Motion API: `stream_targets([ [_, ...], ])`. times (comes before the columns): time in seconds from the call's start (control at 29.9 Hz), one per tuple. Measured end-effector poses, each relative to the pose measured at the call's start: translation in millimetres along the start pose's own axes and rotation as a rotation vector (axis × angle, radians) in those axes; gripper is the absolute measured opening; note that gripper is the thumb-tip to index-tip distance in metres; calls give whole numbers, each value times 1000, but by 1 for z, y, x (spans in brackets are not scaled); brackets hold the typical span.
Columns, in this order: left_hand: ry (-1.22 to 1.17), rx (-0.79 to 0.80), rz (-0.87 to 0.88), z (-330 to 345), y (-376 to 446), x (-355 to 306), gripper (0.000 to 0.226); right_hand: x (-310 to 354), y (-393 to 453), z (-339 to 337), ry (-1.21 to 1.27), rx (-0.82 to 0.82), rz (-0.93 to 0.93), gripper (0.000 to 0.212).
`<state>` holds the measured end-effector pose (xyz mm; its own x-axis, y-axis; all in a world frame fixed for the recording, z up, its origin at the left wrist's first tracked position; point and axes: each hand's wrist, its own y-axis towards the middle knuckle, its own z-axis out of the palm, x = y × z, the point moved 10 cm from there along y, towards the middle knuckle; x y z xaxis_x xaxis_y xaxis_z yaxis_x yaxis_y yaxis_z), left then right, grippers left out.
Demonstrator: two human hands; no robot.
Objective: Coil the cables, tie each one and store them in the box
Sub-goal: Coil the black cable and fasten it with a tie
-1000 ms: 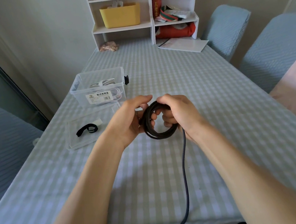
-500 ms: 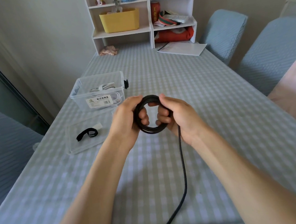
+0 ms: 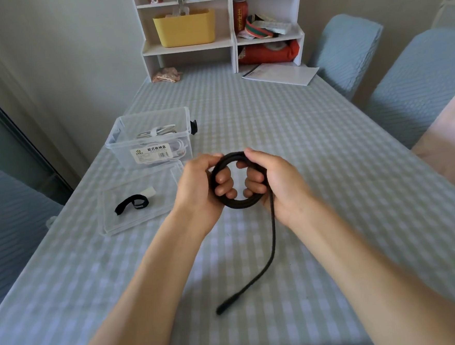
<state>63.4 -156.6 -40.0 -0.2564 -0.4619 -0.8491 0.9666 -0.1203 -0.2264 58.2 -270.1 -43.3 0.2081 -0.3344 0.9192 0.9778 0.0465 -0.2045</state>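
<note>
Head view: black cable (image 3: 239, 204) coiled into a ring, held above the table (image 3: 313, 144) between both hands. Left hand (image 3: 199, 189) clamped on the ring's left side, right hand (image 3: 274, 185) gripping its right side. Loose tail shorter than a second ago; plug end (image 3: 222, 308) now drawn up onto the cloth. Coiling judged nearly complete. Black strap (image 3: 131, 203) waiting on the lid (image 3: 143, 221); clear box (image 3: 151, 140) open, white cable inside.

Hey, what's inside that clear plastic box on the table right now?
Inside the clear box lie white cables, at least one bundled with a tie. The label on the front wall hides part of them, so I cannot count them.
</note>
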Motion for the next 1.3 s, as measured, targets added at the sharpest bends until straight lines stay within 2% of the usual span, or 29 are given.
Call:
stream_targets([
  [0.1,145,17,-24,8,-3,4,16,7,-2,-6,-161,-57,-50,27],
  [0.2,299,-3,51,11,-3,-1,25,11,-5,-3,-293,-47,-85,27],
  [0.27,223,-28,86,7,-2,-5,26,6,-4,1,-193,-5,-46,28],
  [0.37,-24,-51,101,-3,0,-11,31,-1,-4,9,67,70,30,29],
  [0.43,-77,-27,86,-3,0,-12,28,0,-3,9,91,72,16,30],
  [0.53,115,-8,54,4,-4,-8,17,10,-2,-1,-83,-14,-74,29],
  [0.6,321,-4,91,10,-4,-8,21,16,-4,-4,-225,-53,-123,28],
  [0.67,372,-22,134,10,-5,-9,24,16,-5,-4,-255,-47,-117,28],
  [0.73,248,-44,138,6,-3,-9,24,12,-4,-2,-207,-26,-92,28],
  [0.8,29,-70,116,-3,-1,-10,29,8,-2,-3,-167,-30,-79,29],
  [0.9,-224,-141,147,-20,2,-17,32,10,2,-7,-253,-88,-120,26],
  [1.04,-315,-215,202,-33,3,-22,29,3,0,-11,-418,-148,-30,47],
  [1.17,-368,-240,220,-38,3,-22,29,-13,-7,5,-429,10,130,59],
  [1.3,-316,-302,235,-40,-1,-20,26,-24,-5,21,-262,141,166,70],
])
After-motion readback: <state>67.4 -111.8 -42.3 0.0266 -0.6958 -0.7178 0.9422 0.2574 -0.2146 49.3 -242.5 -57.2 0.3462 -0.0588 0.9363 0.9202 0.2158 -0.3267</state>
